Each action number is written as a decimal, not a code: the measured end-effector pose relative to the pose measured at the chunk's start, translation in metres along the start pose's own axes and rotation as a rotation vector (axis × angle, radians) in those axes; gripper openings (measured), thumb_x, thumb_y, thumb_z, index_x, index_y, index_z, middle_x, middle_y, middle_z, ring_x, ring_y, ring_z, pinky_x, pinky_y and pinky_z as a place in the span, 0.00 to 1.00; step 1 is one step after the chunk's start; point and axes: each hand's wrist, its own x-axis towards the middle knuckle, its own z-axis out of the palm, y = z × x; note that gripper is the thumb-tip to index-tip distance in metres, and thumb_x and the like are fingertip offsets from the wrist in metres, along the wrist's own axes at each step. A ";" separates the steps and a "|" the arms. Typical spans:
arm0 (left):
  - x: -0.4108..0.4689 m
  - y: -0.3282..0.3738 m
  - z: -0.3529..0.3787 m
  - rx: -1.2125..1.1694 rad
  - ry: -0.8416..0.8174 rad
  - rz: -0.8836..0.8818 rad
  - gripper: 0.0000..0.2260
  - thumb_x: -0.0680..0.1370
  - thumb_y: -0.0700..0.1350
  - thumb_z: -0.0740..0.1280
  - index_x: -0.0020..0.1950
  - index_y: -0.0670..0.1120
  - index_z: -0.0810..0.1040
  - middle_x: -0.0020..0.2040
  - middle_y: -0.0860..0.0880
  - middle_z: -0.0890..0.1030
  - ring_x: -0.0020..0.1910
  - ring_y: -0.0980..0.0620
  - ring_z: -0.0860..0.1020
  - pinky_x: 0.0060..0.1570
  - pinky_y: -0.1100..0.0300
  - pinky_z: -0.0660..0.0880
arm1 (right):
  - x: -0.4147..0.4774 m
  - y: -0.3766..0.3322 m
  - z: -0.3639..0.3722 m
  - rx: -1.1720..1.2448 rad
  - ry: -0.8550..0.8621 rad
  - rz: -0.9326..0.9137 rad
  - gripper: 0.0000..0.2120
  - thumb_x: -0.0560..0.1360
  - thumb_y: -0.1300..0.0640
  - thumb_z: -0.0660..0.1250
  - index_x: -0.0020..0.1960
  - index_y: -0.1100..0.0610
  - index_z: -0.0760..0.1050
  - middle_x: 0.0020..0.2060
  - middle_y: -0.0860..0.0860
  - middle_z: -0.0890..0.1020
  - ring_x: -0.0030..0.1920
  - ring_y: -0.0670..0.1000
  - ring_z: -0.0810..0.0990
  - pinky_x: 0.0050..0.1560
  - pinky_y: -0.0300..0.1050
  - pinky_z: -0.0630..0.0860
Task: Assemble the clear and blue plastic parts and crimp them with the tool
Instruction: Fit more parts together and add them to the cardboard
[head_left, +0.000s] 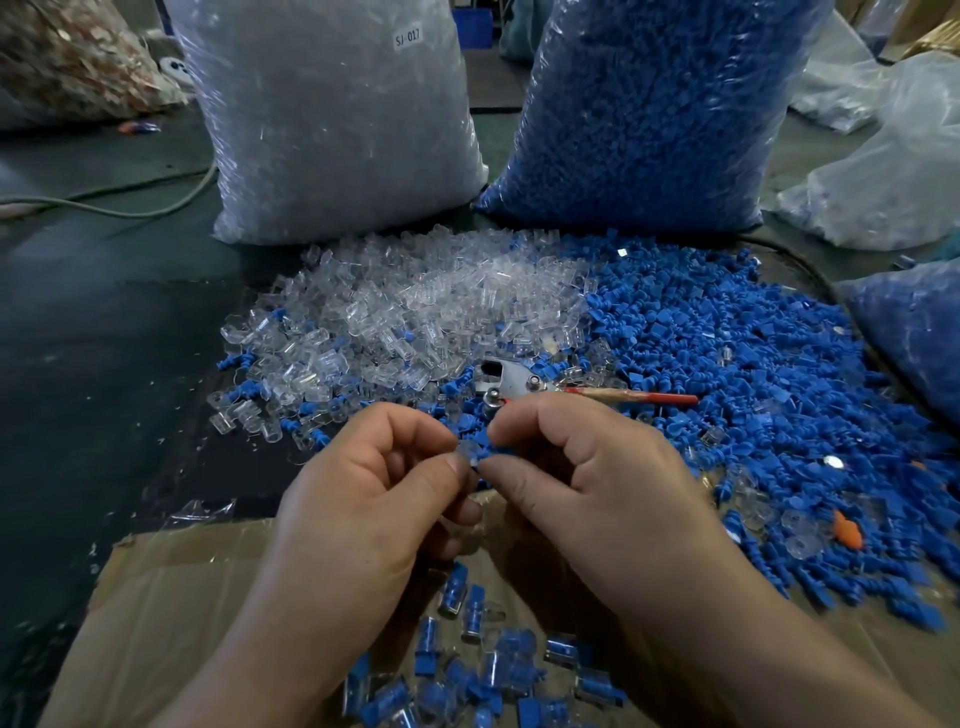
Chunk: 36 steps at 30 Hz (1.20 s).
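A small clear plastic cap (466, 450), pinched by the left hand (374, 483), meets a small blue plastic plug (485, 447), pinched by the right hand (587, 478). Beyond them, a metal crimping tool with red handles (511, 382) lies flat where the heap of clear caps (415, 306) borders the heap of blue plugs (727, 364). Joined clear-and-blue pieces (467, 654) lie scattered nearest the person.

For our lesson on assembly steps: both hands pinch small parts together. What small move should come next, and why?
Probably press the blue part fully into the clear part: the left hand and right hand pinch them end to end, and the crimping tool lies unheld on the pile beyond.
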 end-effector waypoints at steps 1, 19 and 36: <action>0.000 0.001 0.000 0.015 -0.003 0.006 0.10 0.76 0.38 0.71 0.41 0.54 0.82 0.35 0.45 0.84 0.33 0.50 0.84 0.30 0.64 0.77 | 0.000 0.000 0.000 -0.054 -0.015 -0.053 0.03 0.76 0.50 0.69 0.49 0.44 0.77 0.44 0.39 0.79 0.47 0.39 0.77 0.47 0.32 0.72; 0.001 -0.001 -0.004 -0.173 -0.095 -0.112 0.16 0.61 0.53 0.76 0.45 0.48 0.84 0.37 0.40 0.83 0.31 0.48 0.79 0.32 0.58 0.78 | -0.002 -0.006 0.002 -0.293 0.014 -0.402 0.12 0.78 0.53 0.60 0.58 0.52 0.77 0.50 0.46 0.80 0.48 0.50 0.79 0.40 0.52 0.79; 0.008 -0.016 -0.012 0.024 0.035 -0.006 0.09 0.75 0.40 0.74 0.45 0.55 0.83 0.34 0.47 0.83 0.30 0.51 0.81 0.31 0.63 0.78 | 0.017 0.027 -0.038 -0.901 -0.212 0.260 0.40 0.72 0.27 0.50 0.77 0.47 0.49 0.72 0.50 0.65 0.73 0.56 0.61 0.73 0.55 0.56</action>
